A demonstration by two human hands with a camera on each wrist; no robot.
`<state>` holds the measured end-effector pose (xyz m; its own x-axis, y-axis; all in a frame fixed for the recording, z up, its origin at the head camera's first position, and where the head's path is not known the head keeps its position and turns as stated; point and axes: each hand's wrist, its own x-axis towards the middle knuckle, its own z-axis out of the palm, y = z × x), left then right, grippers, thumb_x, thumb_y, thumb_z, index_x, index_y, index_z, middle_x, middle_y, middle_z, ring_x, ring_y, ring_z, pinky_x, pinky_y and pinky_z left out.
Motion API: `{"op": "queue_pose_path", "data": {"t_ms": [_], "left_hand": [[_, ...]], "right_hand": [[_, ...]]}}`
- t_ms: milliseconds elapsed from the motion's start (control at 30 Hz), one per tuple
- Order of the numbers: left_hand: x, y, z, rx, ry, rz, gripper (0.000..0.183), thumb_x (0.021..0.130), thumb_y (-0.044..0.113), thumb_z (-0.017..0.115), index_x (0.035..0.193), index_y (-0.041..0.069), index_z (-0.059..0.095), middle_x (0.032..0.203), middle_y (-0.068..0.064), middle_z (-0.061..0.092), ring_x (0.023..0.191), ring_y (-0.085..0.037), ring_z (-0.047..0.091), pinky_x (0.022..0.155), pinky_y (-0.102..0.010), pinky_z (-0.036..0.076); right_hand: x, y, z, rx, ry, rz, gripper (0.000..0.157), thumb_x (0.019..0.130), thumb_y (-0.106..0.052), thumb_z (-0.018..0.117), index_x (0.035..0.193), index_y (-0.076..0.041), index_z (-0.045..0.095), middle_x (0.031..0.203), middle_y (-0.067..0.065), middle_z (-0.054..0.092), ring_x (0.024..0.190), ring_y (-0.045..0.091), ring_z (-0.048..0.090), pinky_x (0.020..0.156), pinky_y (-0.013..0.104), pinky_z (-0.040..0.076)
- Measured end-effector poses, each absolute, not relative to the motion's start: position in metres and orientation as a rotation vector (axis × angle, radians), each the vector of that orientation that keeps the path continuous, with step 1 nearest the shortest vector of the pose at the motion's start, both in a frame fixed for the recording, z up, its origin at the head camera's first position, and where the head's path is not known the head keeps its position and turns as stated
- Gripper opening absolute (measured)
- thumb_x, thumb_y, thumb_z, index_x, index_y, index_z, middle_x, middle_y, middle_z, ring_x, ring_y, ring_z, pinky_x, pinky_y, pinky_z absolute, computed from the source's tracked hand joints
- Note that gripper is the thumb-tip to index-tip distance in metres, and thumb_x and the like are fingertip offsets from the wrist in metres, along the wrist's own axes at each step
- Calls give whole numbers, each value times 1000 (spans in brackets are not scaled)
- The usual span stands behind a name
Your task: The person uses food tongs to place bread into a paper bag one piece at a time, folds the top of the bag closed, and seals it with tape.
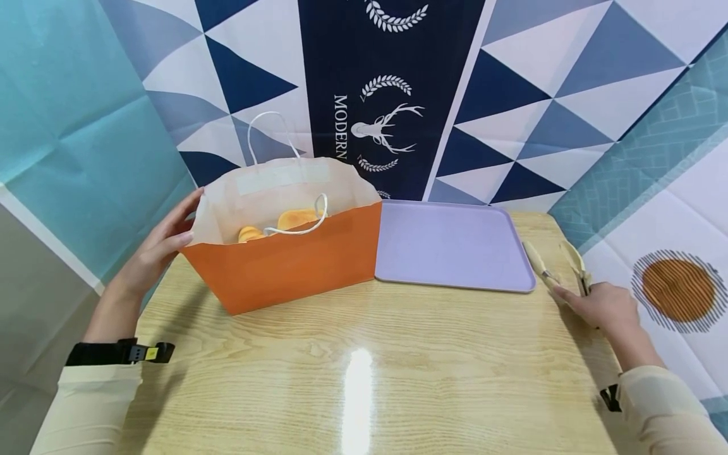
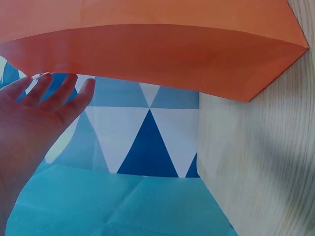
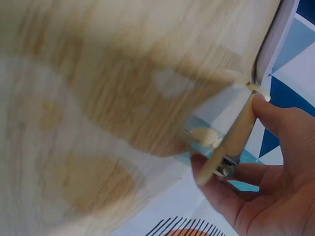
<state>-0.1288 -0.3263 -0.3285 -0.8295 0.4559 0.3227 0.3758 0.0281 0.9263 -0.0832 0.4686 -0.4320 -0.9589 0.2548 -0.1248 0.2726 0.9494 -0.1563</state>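
Note:
An orange paper bag [image 1: 296, 265] with a white inside stands on the left of the table, its mouth spread. Two golden, bread-like pieces [image 1: 296, 219] show inside it, partly hidden by the front wall. My left hand [image 1: 152, 248] touches the bag's left side near the rim; in the left wrist view its fingers [image 2: 66, 93] are extended against the edge. On the right, my right hand [image 1: 610, 308] grips pale tongs [image 1: 576, 260], whose two arms stand apart. The right wrist view shows thumb and fingers around the tongs [image 3: 239, 132] near a metal part.
A lilac tray [image 1: 452, 246] lies flat between the bag and the tongs. White cord handles [image 1: 272, 114] rise from the bag. Behind the wooden table [image 1: 432, 366] hangs patterned cloth [image 1: 392, 95], and more cloth borders both sides.

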Motion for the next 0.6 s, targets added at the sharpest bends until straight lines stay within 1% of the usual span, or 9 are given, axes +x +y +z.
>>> {"op": "queue_pose_path", "data": {"t_ms": [133,167,200,300,367,400,433,533,600], "left_hand": [[-128,-326,-328,866,2228,1937,66,98,6,34,160,14,13,163,-10,13,137,-32,23,98,-15,42],[-128,-326,-328,844,2241,1925,66,99,7,34,161,15,13,164,-9,12,138,-31,22,100,-18,40],[-127,-326,-328,819,2251,1914,66,99,9,34,161,17,12,164,-8,10,140,-30,20,104,-23,37],[-126,-325,-328,750,2269,1893,64,101,14,33,161,22,11,166,-3,5,145,-27,11,117,-50,18],[-126,-324,-329,737,2262,1906,63,102,17,32,161,25,10,166,-2,1,147,-26,6,114,-68,3],[-126,-323,-329,741,2249,1923,63,102,18,32,161,25,9,166,-1,-1,147,-25,3,110,-72,-4],[-126,-323,-330,752,2237,1942,63,103,21,31,161,25,8,166,-1,-2,148,-25,1,107,-75,-8],[-123,-322,-334,811,2176,2003,64,104,32,33,161,24,3,166,-2,-7,148,-22,-6,103,-77,-14],[-118,-321,-338,827,2126,2045,69,103,39,35,161,24,-1,166,-4,-11,148,-21,-9,101,-78,-16]], "right_hand": [[-85,465,-430,400,2982,-239,89,83,-78,48,71,10,59,65,32,57,56,40,55,39,43,43],[-85,464,-430,395,2978,-233,90,84,-78,47,73,11,59,66,33,57,56,40,55,40,43,43],[-85,463,-430,394,2974,-232,91,84,-78,47,74,12,59,66,33,57,55,40,55,40,43,43],[-84,462,-431,393,2967,-234,91,84,-77,46,75,13,60,66,33,57,54,40,55,39,43,42],[-85,462,-431,387,2953,-239,90,84,-77,46,74,11,59,66,33,57,54,40,55,40,44,43],[-85,462,-429,377,2945,-243,89,85,-77,47,74,11,59,66,33,58,55,40,55,41,44,44],[-86,462,-427,364,2930,-247,87,85,-76,47,73,10,58,67,33,58,56,41,56,43,45,45],[-87,463,-414,317,2888,-249,83,89,-72,46,74,9,57,72,35,59,61,42,57,49,47,47],[-87,462,-404,295,2897,-262,83,91,-68,45,79,13,56,77,39,58,66,46,57,52,51,48]]}}
